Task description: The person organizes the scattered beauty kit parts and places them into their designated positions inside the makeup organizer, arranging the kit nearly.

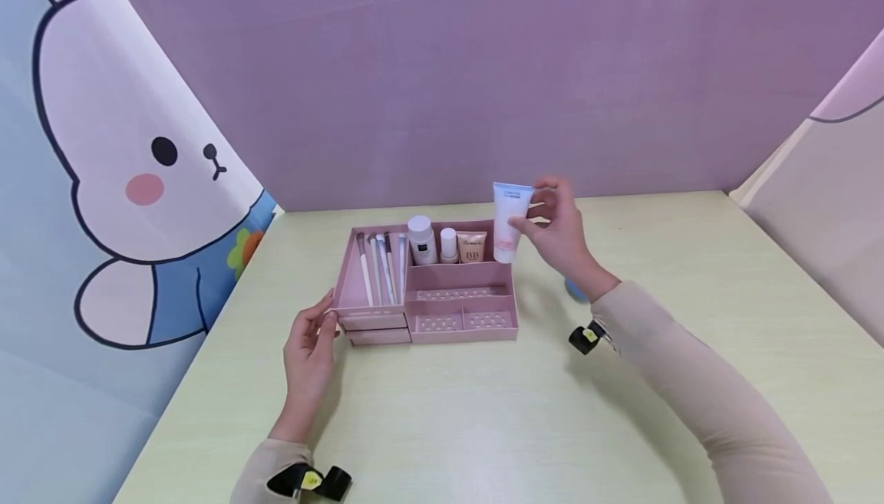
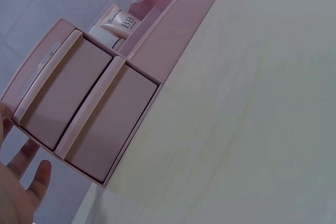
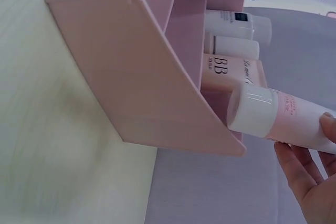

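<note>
A pink desktop organizer (image 1: 461, 284) with two small drawers stands on the table. My right hand (image 1: 558, 232) pinches a white and pink squeeze tube (image 1: 509, 220), cap down, over the organizer's back right compartment. In the right wrist view the tube's cap (image 3: 252, 111) overlaps the compartment's rim; whether they touch I cannot tell. My left hand (image 1: 310, 350) touches the organizer's left side near the drawers (image 2: 100, 108). Beside the tube, a BB cream tube (image 1: 472, 246), a small white-capped bottle (image 1: 449, 245) and a larger white bottle (image 1: 422, 240) stand in the back row.
Several makeup brushes (image 1: 384, 266) lie in the organizer's left section. A blue round object (image 1: 576, 291) sits on the table, partly hidden behind my right wrist. The purple backdrop (image 1: 483, 90) rises at the table's back edge, and a cartoon-printed cloth (image 1: 159, 182) hangs at the left.
</note>
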Action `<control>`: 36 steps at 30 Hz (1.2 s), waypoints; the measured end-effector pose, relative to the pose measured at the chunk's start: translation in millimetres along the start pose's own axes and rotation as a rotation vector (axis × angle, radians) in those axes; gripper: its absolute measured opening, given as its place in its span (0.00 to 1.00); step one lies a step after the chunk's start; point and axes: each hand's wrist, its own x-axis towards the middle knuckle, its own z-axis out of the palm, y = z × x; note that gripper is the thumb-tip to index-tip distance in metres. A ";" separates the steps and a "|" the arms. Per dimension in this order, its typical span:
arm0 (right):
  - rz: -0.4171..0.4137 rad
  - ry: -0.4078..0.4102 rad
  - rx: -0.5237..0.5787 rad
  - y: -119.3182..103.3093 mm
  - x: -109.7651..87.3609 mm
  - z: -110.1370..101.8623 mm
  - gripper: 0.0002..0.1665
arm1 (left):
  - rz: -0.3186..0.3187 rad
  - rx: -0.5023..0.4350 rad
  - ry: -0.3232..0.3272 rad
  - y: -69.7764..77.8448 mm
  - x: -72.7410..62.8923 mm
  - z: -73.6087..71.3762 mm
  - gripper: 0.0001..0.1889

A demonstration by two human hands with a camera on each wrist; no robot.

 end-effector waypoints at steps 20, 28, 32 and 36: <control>-0.029 -0.053 0.028 10.9 0.9 12.2 0.30 | -0.020 0.009 0.003 7.7 -3.2 0.4 0.12; -0.041 -0.063 -0.022 17.0 1.4 13.0 0.28 | -0.027 0.011 -0.004 6.7 -2.4 0.6 0.12; -0.051 -0.063 -0.022 19.8 2.1 13.2 0.28 | -0.019 0.011 -0.004 5.0 -1.8 0.2 0.12; -0.054 -0.071 -0.029 23.3 1.6 13.4 0.28 | -0.013 0.011 -0.006 3.5 -1.1 -0.2 0.12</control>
